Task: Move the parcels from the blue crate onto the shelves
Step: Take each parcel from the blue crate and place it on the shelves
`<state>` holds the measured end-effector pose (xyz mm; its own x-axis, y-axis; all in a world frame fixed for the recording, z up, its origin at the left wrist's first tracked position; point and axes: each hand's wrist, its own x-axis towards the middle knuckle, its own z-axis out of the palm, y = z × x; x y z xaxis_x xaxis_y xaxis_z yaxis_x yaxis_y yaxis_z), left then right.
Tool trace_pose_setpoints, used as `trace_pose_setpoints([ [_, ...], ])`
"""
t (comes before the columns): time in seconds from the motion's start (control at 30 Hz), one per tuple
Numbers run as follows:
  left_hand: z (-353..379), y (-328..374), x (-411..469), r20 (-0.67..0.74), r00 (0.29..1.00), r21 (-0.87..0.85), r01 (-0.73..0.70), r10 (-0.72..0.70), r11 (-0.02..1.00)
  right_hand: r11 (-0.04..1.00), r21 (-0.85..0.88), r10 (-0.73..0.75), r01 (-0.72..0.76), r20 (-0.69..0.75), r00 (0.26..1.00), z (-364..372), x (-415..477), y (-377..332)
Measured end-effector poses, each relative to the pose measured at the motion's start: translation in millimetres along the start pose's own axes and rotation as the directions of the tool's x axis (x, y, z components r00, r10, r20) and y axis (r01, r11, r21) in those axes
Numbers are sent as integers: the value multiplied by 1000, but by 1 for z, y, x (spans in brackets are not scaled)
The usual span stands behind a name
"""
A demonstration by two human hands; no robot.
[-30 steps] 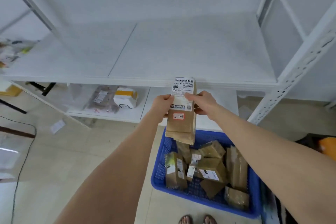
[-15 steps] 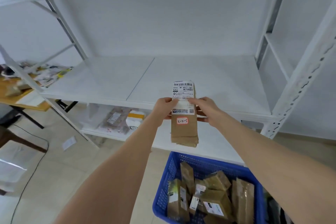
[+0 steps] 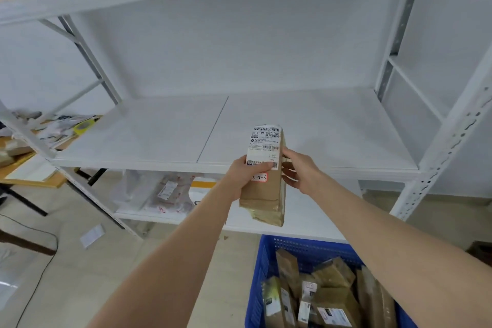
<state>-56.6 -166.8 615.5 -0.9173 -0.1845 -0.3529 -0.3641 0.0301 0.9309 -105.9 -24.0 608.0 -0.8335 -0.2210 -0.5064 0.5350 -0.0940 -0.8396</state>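
Parcel (image 3: pixel 263 189) upright, long axis vertical, just before near edge of shelf (image 3: pixel 332 128). Left hand (image 3: pixel 239 176) grips it; right hand (image 3: pixel 300 170) touches its right side, fingers relaxed.

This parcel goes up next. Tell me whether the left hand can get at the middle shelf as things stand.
Probably yes. The left hand grips the parcel just in front of the middle shelf, whose board lies bare ahead; nothing stands between.

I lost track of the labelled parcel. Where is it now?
Centre of the head view: the parcel is upright in the left hand, right hand at its right edge, before the middle shelf, blue crate below.
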Motion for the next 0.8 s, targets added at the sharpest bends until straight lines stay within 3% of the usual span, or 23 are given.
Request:
trace_pose_setpoints([
  [0.17, -45, -9, 14, 73, 997, -100, 22, -15, 995, 990, -132, -68, 55, -93, 993, 31, 9, 28],
  [0.27, -59, -10, 19, 109, 991, -226, 95, -72, 969, 986, -20, 164, -165, -41, 986, 41, 3, 38],
  [0.33, -65, -14, 23, 127, 984, -283, 154, -122, 947, 968, 76, 239, -238, 7, 971, 44, 6, 51],
  [0.43, -71, -34, 27, 118, 982, -262, 175, -149, 949, 918, 290, 267, -272, 56, 962, 48, 18, 69],
  [0.5, -70, -44, 21, 129, 977, -222, 193, -167, 956, 903, 330, 288, -275, 10, 958, 48, 30, 79],
  [0.63, -68, -55, 9, 167, 945, -227, 315, -281, 922, 896, 331, 299, -297, 47, 953, 49, 33, 86],
  [0.8, -74, -54, 3, 262, 934, -252, 309, -242, 917, 935, 284, 221, -210, -6, 975, 52, 20, 82],
])
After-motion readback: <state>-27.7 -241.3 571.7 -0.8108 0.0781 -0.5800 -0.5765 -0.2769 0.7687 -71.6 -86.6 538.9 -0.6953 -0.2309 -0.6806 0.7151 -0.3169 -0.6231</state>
